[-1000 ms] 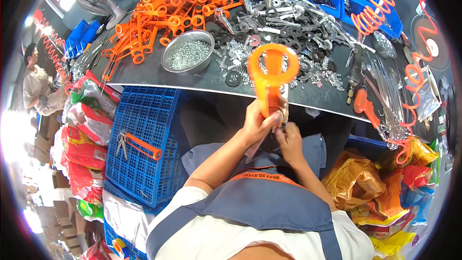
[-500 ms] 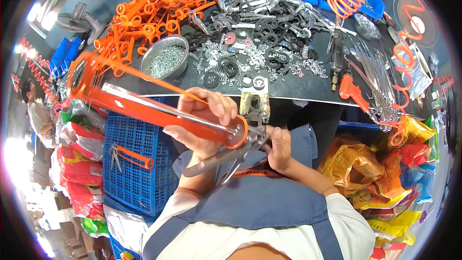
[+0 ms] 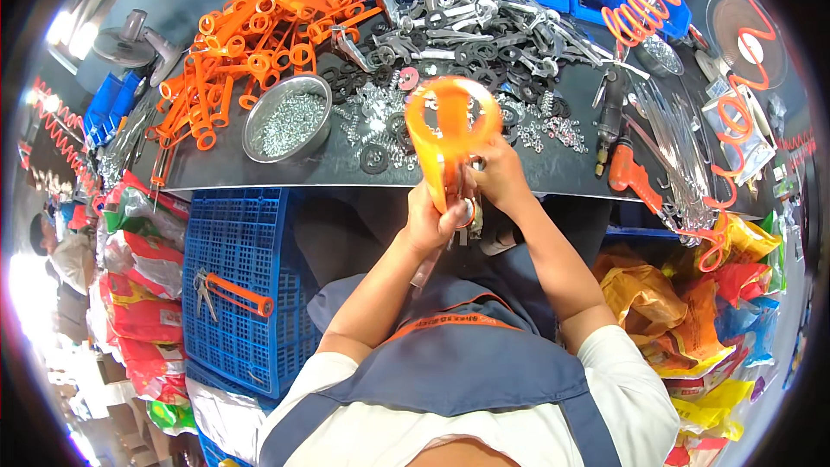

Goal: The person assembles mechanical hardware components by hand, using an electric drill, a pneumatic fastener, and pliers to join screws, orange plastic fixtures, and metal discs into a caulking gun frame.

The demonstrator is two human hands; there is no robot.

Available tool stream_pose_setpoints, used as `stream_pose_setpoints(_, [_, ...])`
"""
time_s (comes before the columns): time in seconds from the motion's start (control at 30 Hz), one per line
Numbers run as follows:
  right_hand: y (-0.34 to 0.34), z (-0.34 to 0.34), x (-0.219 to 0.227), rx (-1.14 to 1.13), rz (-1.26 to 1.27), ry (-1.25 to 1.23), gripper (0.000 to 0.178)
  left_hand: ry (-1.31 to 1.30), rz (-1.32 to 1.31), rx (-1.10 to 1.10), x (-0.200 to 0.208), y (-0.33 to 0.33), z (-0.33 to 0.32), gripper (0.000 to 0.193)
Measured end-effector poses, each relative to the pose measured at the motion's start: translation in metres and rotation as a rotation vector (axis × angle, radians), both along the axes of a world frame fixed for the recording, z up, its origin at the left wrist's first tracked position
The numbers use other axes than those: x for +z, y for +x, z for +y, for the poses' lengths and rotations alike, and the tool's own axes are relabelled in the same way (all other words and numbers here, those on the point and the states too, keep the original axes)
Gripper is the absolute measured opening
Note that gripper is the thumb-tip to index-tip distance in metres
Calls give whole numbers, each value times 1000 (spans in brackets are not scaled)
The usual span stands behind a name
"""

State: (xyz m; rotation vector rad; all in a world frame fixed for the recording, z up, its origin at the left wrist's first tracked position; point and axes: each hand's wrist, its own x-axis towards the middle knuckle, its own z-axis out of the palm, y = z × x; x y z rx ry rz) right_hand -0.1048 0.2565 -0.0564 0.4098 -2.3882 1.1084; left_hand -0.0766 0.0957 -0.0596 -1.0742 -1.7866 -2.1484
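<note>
An orange caulking gun point(image 3: 435, 156) is held up in front of me at the bench edge, its round end ring toward the camera and blurred by motion. My left hand point(image 3: 429, 223) is closed around its lower part. On its right side my right hand point(image 3: 503, 175) grips it, the fingers partly hidden behind the orange frame. The gun's grey handle is mostly out of sight below my left hand. A metal fixture on the bench edge is largely covered by my hands.
Orange gun frames point(image 3: 226, 45) are heaped at the back left, by a metal bowl point(image 3: 322, 134) of small parts. Grey handles point(image 3: 484, 13) lie behind. At right are an orange pistol-grip tool point(image 3: 629, 171) and metal rods point(image 3: 679, 134). A blue crate point(image 3: 226, 242) stands below left.
The caulking gun has swung from pointing left to pointing up toward the camera. Both hands have moved forward to the bench edge with it.
</note>
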Motion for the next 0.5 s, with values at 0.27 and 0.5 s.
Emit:
stream_pose_setpoints(0.27, [36,-3,143,298,620,-157,27,-23,-116,103,13,4,-2,37])
stream_pose_setpoints(0.5, [30,-4,168,383,686,133,31,72,-120,76,18,4,4,36])
